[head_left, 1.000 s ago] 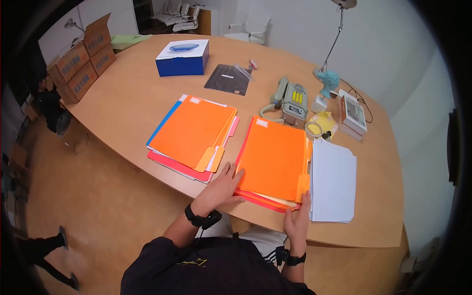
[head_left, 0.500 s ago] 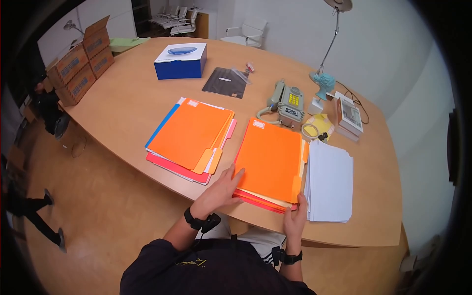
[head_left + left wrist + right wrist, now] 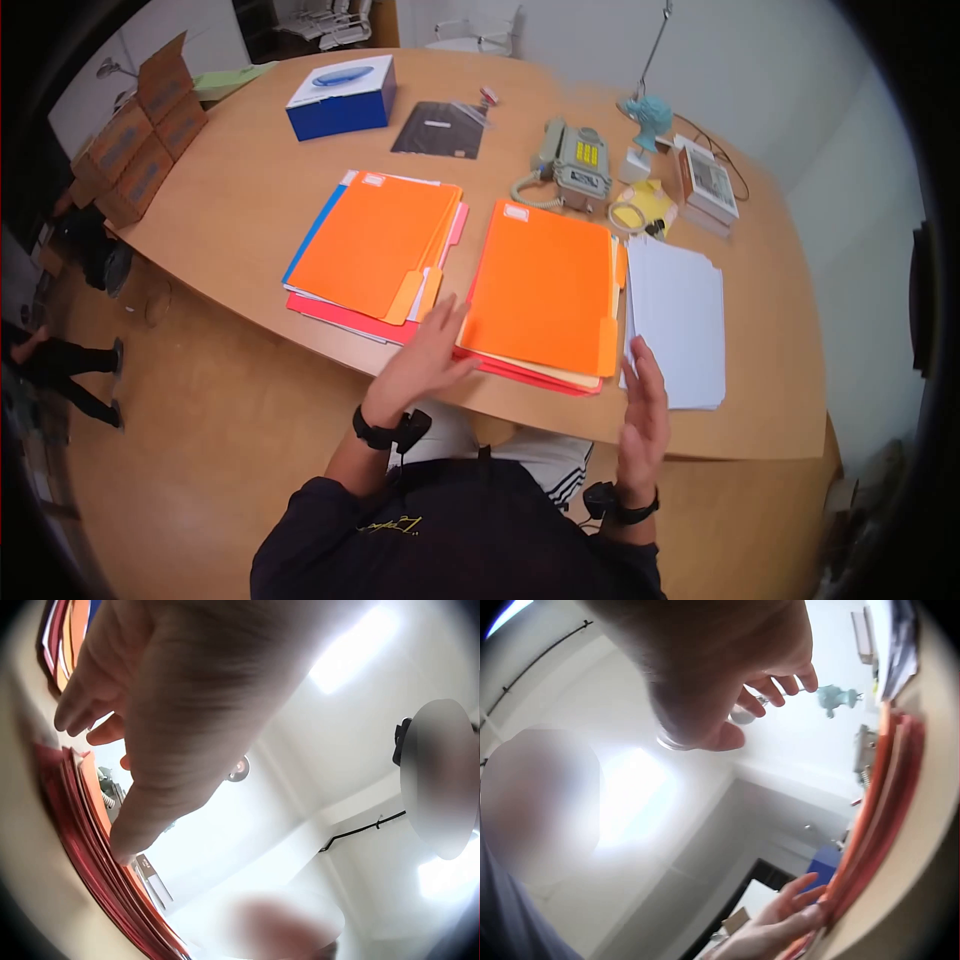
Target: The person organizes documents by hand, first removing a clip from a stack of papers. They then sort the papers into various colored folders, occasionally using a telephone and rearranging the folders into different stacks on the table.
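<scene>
Two folder piles lie on the table, a left pile topped by an orange folder [image 3: 375, 245] and a middle pile with an orange top folder [image 3: 540, 290]. White paper [image 3: 680, 320] is stacked at the right. My left hand [image 3: 418, 358], fingers extended, is at the middle pile's lower left corner; whether it touches is unclear. In the left wrist view that hand [image 3: 187, 705] is beside the red folder edges [image 3: 82, 840]. My right hand [image 3: 643, 420] is raised by the paper's lower left corner, fingers extended; the right wrist view shows this hand [image 3: 727, 675] apart from the folders [image 3: 877, 817].
Behind the piles are a blue-and-white box [image 3: 345, 105], a dark flat sleeve [image 3: 440, 130], a telephone [image 3: 580, 165], a yellow item with a tape ring [image 3: 628, 216], a teal bust [image 3: 652, 118] and books [image 3: 706, 185]. Cardboard boxes [image 3: 130, 165] stand far left.
My right hand has left the middle pile's lower right corner and moved right and up. My left hand has lifted slightly from the pile's edge. The head view has shifted.
</scene>
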Motion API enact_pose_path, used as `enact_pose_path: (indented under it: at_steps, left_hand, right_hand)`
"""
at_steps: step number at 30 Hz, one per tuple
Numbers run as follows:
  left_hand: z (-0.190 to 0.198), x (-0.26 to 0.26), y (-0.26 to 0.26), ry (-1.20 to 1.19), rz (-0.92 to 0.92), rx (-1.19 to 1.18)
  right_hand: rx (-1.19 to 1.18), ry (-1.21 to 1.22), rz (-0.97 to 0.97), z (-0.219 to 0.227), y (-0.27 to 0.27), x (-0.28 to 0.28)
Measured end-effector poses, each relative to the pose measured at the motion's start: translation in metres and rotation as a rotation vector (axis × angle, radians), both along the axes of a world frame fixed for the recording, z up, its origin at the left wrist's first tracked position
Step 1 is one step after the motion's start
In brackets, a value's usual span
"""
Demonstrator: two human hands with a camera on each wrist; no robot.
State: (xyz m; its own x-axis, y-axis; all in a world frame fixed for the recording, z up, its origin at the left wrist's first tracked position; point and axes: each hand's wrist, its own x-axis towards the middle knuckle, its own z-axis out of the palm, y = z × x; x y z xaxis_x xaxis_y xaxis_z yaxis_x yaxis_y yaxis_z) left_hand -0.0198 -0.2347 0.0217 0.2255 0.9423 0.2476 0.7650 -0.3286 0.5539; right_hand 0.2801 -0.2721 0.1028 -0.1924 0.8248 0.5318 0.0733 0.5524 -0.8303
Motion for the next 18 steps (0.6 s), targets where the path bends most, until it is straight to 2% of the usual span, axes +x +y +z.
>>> enact_pose_path:
  at_steps: [1,3,5,7,8,10,14,16,18]
  left_hand:
    - [0.002,-0.005,0.000,0.000,-0.019,-0.021]
    - [0.010,-0.017,0.000,0.038,0.094,0.038]
    - [0.014,-0.027,0.002,0.051,0.119,0.032]
    - [0.015,-0.032,0.000,0.059,0.154,0.034]
    - [0.016,-0.033,0.001,0.053,0.180,0.018]
    - [0.017,-0.034,0.000,0.045,0.221,-0.011]
    - [0.013,-0.039,-0.003,0.047,0.223,-0.024]
    - [0.011,-0.042,-0.002,0.072,0.231,-0.007]
    - [0.013,-0.042,-0.001,0.073,0.230,-0.008]
  right_hand:
    - [-0.034,0.230,0.274,0.023,-0.012,-0.002]
    - [-0.145,0.318,0.691,0.058,-0.038,0.014]
    - [0.123,0.495,1.078,0.058,-0.039,0.008]
    - [0.242,0.492,1.337,0.086,-0.030,0.000]
    - [0.235,0.493,1.326,0.099,-0.020,-0.013]
    - [0.211,0.609,1.655,0.118,-0.007,-0.041]
    - [0.228,0.630,1.592,0.122,-0.016,-0.048]
    - [0.116,0.661,1.585,0.120,-0.021,-0.049]
    - [0.113,0.706,1.557,0.113,-0.027,-0.053]
